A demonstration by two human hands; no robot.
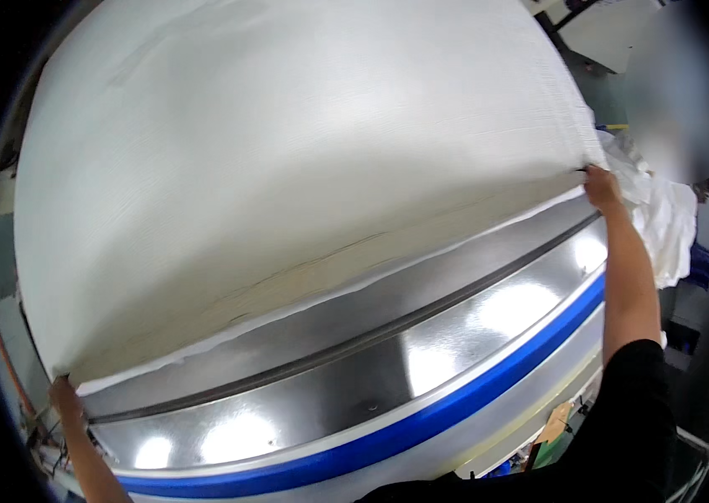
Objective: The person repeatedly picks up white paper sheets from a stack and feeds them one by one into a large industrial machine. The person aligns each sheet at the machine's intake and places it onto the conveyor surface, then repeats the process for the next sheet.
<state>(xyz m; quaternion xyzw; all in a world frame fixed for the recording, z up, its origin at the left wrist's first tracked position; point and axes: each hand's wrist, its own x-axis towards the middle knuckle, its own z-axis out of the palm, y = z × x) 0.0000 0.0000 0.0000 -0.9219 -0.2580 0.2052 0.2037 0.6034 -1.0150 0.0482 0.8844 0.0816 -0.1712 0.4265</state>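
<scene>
A large white cloth sheet is spread wide across the surface before me, its near edge running slantwise from lower left to upper right. At the left end of that edge, my left hand is closed on the sheet's corner. Far to the right, my right hand pinches the other near corner. Faint wrinkles run along the sheet close to the edge. Just below it shows a shiny metal ledge, crossed by a dark seam. The fingertips of both hands are partly hidden.
A blue band curves along the ledge's near side, close to my body. Bunched white fabric hangs beyond my right forearm. An orange-brown pipe stands at the far left. A blurred pale shape fills the upper right.
</scene>
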